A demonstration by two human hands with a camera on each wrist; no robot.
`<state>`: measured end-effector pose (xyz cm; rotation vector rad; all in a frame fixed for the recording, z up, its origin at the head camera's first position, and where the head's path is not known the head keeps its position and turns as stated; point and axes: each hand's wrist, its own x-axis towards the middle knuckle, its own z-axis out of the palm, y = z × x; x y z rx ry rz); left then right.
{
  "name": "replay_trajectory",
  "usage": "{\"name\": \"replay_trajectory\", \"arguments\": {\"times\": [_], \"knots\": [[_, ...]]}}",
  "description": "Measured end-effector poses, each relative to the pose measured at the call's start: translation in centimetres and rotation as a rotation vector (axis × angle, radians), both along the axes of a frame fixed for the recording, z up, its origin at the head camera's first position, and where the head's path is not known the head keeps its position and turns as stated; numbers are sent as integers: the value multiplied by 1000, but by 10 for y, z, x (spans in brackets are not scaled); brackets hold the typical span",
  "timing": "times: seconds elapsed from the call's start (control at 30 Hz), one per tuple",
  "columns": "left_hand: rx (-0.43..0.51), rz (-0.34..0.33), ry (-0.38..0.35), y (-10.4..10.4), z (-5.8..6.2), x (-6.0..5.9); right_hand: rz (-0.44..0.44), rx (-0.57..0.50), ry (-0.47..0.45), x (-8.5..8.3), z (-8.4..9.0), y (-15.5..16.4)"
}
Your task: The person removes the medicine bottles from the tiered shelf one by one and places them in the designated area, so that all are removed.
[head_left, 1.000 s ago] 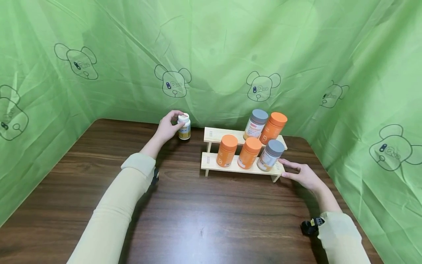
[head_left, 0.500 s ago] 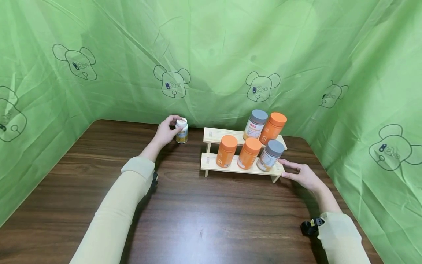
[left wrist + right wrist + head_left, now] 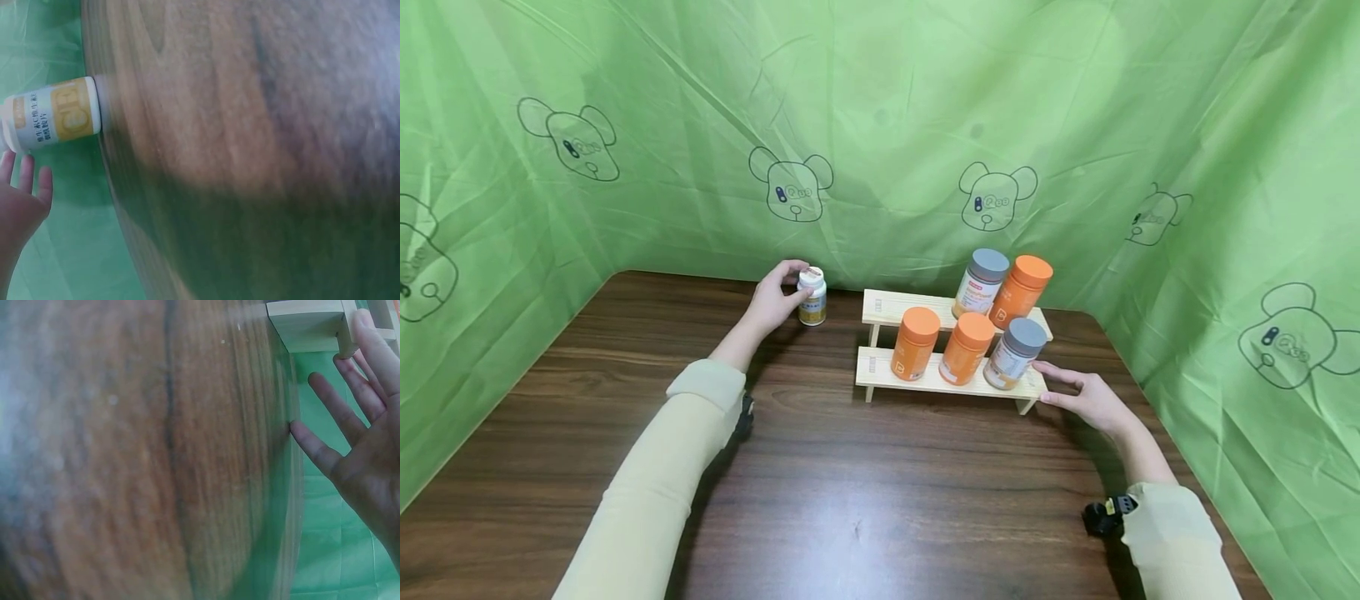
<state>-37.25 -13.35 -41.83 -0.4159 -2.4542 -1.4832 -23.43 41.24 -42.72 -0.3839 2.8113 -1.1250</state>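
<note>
At the table's back, a small white bottle with a yellow and white label stands upright on the wood. My left hand holds it near the cap, thumb in front and fingers behind. The left wrist view shows the bottle sideways, with fingertips by its cap end. To the right is a two-step wooden rack. My right hand pinches the right end of its lower step between thumb and forefinger. The right wrist view shows the other fingers of this hand spread below the rack's end.
The lower step bears two orange jars and a grey-capped jar. On the upper step stand another grey-capped jar and an orange jar. Green cloth hangs around the brown table.
The left hand has brought the white bottle slightly left and nearer, down onto the table, and still holds it. The right hand and the rack stay in place.
</note>
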Motion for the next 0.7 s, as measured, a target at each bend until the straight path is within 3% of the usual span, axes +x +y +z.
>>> {"name": "replay_trajectory", "arguments": {"times": [0.7], "knots": [[-55,4,34,10,42,16,10,-21,6,2,-1,-2]]}}
